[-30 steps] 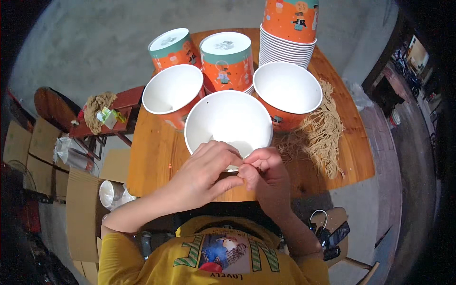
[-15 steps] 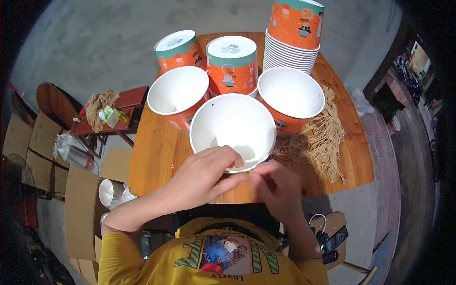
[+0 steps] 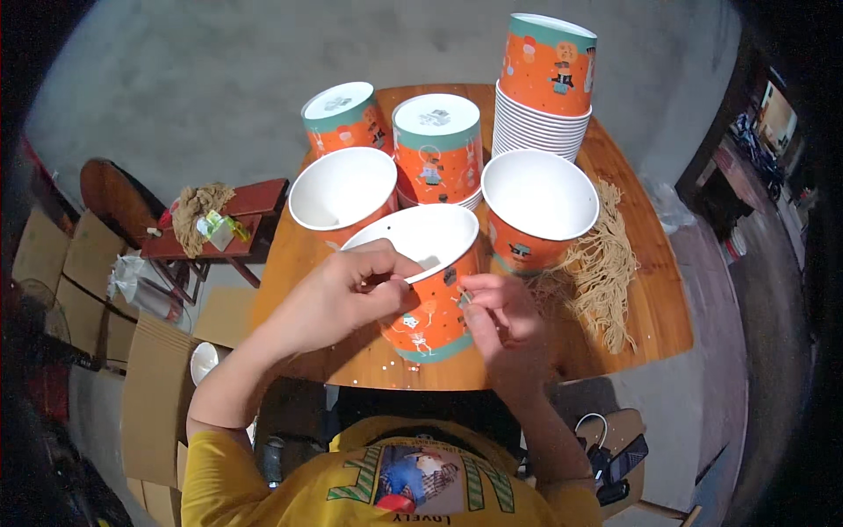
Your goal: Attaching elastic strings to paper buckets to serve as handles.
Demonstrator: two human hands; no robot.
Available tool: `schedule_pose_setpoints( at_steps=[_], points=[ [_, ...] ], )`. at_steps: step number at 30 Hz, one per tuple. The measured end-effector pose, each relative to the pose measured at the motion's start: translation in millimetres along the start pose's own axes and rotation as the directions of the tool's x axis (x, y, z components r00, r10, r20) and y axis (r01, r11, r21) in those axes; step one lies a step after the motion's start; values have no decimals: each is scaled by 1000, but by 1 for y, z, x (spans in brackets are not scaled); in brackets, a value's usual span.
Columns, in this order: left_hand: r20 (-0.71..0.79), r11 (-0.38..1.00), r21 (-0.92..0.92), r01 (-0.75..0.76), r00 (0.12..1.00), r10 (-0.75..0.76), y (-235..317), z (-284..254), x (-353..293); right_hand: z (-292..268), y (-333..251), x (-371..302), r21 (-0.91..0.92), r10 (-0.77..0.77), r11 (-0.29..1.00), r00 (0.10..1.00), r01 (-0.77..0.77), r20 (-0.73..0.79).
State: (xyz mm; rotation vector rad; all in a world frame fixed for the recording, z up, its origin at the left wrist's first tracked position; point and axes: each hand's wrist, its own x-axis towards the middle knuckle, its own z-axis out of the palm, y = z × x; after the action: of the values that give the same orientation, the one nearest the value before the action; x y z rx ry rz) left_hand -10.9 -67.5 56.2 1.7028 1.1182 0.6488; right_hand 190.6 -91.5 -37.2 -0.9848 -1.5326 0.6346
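An orange paper bucket point(image 3: 430, 327) with a white inside and a green base band stands tilted on the wooden table in front of me, its mouth leaning up and left. A small dark hole shows near its far rim. My left hand point(image 3: 334, 299) is closed on the near rim, fingers curled over the edge. Close against the bucket's right wall, my right hand point(image 3: 505, 323) is pinched; what lies between its fingertips is too small to make out. Two more open buckets stand behind, a left one point(image 3: 344, 189) and a right one point(image 3: 540, 195).
Tan cords point(image 3: 606, 272) lie in a bundle on the table's right. Upside-down buckets point(image 3: 436, 162) stand at the back, with a tall nested stack point(image 3: 540, 123) at the right. Cardboard point(image 3: 158, 395) and a red bench point(image 3: 255, 202) are on the left.
The front bucket has tipped so that its printed outer wall now faces me. My left hand stays at the rim; my right hand has come off the rim to the bucket's right side.
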Motion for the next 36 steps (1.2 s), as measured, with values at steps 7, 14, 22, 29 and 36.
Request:
schedule_pose_setpoints(
  at_steps=[7, 14, 22, 29, 36],
  points=[
    [81, 995, -36, 97, 992, -94, 4, -6, 4, 5, -3, -2, 78, 44, 996, 999, -42, -22],
    [203, 974, -177, 141, 974, -103, -4, -4, 15, 4, -3, -2, -29, -5, 1000, 999, 4, -34],
    [238, 979, -154, 136, 966, -97, 1, -1, 14, 2, -2, -3, -169, -452, 868, 884, 467, 120],
    [228, 978, -161, 136, 969, -97, -1, 1, 14, 2, -7, 1, -280, -539, 782, 830, 557, 145],
    [230, 978, -166, 129, 969, -89, 1, 5, 13, -8, -3, -4, -408, -540, 728, 827, 551, 154]
  ],
)
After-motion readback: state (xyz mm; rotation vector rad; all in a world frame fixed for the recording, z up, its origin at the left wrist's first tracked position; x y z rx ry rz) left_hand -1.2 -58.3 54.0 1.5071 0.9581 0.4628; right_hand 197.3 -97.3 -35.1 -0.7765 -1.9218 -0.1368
